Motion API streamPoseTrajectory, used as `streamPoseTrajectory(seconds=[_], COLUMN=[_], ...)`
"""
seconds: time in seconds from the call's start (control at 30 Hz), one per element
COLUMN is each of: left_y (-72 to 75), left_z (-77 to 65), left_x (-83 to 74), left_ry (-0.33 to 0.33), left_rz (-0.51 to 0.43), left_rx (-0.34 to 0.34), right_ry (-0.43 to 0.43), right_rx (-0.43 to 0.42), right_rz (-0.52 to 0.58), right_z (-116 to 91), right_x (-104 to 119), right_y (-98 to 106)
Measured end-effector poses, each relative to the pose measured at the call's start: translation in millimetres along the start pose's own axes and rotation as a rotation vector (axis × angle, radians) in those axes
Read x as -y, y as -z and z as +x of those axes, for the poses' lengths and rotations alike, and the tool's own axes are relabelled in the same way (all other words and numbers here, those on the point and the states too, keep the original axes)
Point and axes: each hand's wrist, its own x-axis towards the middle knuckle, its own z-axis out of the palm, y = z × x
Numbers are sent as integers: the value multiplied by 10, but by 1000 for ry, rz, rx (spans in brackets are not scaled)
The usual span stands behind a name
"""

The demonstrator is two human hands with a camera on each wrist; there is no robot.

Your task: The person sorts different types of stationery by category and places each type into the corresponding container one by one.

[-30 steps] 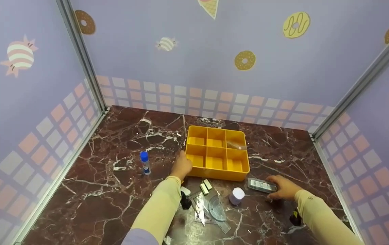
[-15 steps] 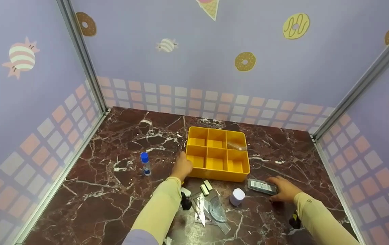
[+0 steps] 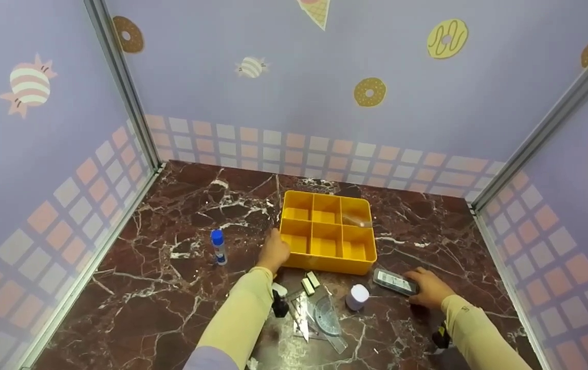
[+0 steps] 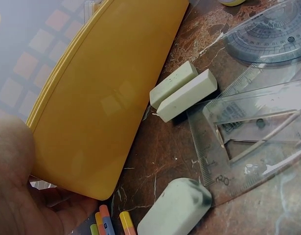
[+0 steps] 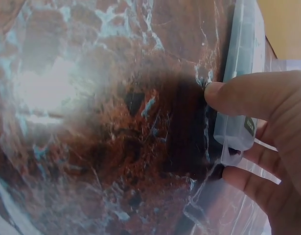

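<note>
My left hand [image 3: 275, 251] grips the front left corner of a yellow six-compartment tray [image 3: 325, 262]. In the left wrist view the palm lies against the tray's wall [image 4: 106, 98], with fingers curled under the corner. My right hand [image 3: 432, 289] holds the near end of a clear plastic case [image 3: 394, 282] with a white label, just right of the tray. In the right wrist view the thumb lies on one side of the case [image 5: 238, 68] and the fingers on the other. A clear item [image 3: 360, 222] rests in the tray's back right compartment.
Before the tray lie two pale erasers [image 3: 308, 286], a clear protractor [image 3: 328, 316], a set square [image 4: 209, 147] and a white cylindrical container [image 3: 357, 297]. Another white eraser [image 4: 174, 210] and several coloured sticks [image 4: 105, 220] lie by my left hand. A blue-capped glue stick [image 3: 219, 247] stands left.
The right hand has drawn slightly closer around the near end of the case, and its forearm has shifted a little left. Left hand and tray stay put.
</note>
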Motion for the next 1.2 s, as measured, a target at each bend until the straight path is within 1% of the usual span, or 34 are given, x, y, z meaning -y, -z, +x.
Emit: streamPoseTrajectory(seconds=[0.27,0.43,0.6,0.83,1.0,1.2], left_y=[32,40,28,20,20,5], left_z=[17,9,-14,-11,-27,1], left_x=[-32,-30,2,30,13,-25], left_ry=[-23,-9,-6,-15,-7,-23], left_rz=[-6,8,10,-1,1,1], left_rx=[0,3,1,-13,-4,-12], right_ry=[-7,-9,-31,-6,-32,-65], right_rx=[-24,-33,-37,-73,-65,-60], right_rz=[7,-2,14,12,2,-4], right_z=[3,-7,-36,-45,-67,-77], right_x=[-33,-3,16,13,19,37], right_y=[-9,0,-21,-61,-61,-13])
